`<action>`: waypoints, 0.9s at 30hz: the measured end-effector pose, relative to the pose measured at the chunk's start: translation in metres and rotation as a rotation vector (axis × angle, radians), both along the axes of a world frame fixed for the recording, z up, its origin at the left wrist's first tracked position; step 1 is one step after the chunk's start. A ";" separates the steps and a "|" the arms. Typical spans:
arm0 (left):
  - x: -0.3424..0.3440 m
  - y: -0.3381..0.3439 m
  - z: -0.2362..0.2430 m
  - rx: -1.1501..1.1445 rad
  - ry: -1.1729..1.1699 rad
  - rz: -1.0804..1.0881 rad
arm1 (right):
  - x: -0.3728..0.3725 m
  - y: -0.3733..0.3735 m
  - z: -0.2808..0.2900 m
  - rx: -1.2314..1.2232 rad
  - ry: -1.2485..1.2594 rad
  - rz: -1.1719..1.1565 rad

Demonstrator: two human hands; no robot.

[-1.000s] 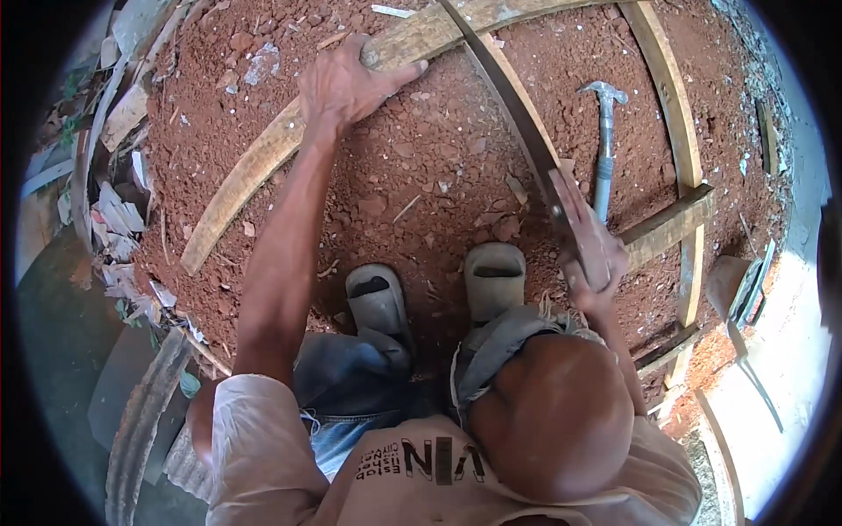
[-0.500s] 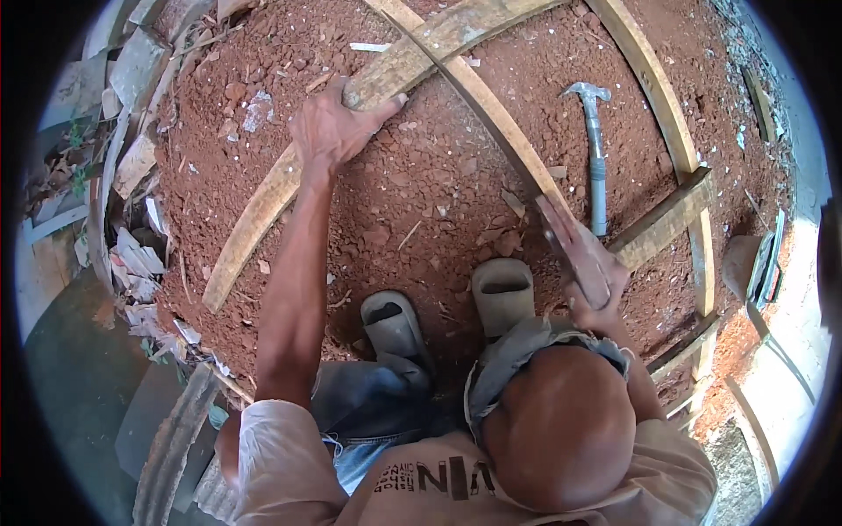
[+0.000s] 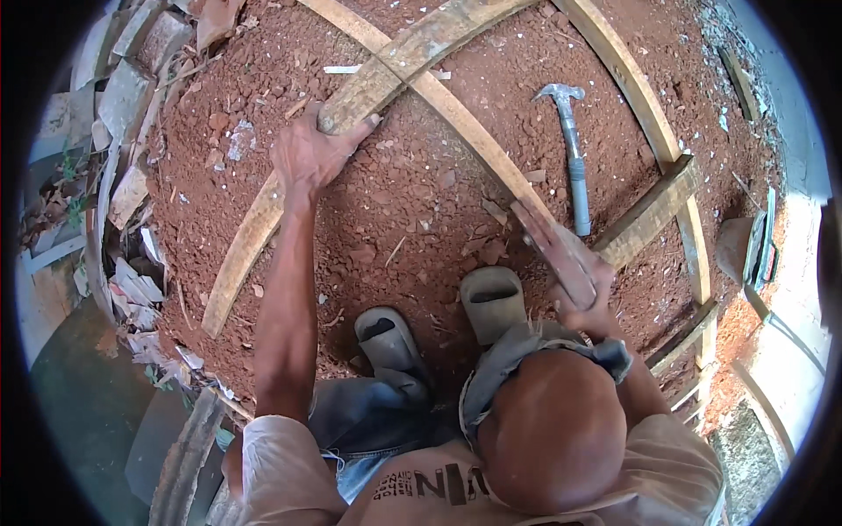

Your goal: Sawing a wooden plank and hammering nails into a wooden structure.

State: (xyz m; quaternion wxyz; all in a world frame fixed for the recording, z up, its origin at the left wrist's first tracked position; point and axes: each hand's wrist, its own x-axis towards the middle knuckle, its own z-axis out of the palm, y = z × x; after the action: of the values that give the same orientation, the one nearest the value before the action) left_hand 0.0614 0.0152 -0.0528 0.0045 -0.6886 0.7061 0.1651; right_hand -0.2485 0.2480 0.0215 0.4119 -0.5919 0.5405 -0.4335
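My left hand (image 3: pixel 303 153) grips the near end of a weathered wooden plank (image 3: pixel 360 101), thumb and fingers closed around it. The plank slants up to the right and crosses a pale batten (image 3: pixel 478 140) on the soil. My right hand (image 3: pixel 586 307) is wrapped around the lower end of a reddish-brown handle (image 3: pixel 561 254), apparently a handsaw seen nearly edge-on. A thin dark line crosses the plank in line with it; whether that is blade or cut, I cannot tell. Another pale batten (image 3: pixel 241 254) lies below my left hand.
A claw hammer (image 3: pixel 574 158) with a grey grip lies on red soil to the right. Beyond it, a long batten (image 3: pixel 640 92) curves down and a short board (image 3: pixel 649 215) rests across it. Sandals (image 3: pixel 494 307) are on my feet. Rubble and broken slabs (image 3: pixel 132 105) line the left.
The whole view has shifted a little left. Along the plank's crossing, the dark strip that reached past its far edge now shows only across the plank. Both hands keep their grips.
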 end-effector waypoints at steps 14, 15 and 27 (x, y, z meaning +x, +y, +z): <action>0.011 0.004 -0.008 0.064 0.094 0.051 | -0.012 0.032 0.033 0.210 0.298 0.030; 0.012 0.003 -0.010 0.074 0.085 0.064 | -0.002 0.008 0.028 0.205 0.166 0.031; 0.015 0.001 -0.005 -0.034 0.095 -0.042 | -0.015 0.031 0.009 0.110 0.157 0.027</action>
State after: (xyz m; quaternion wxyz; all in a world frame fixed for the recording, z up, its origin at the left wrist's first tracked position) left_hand 0.0767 0.0160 -0.0576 -0.0371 -0.6650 0.7225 0.1854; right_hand -0.2631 0.2786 0.0303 0.4059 -0.6078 0.5861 -0.3498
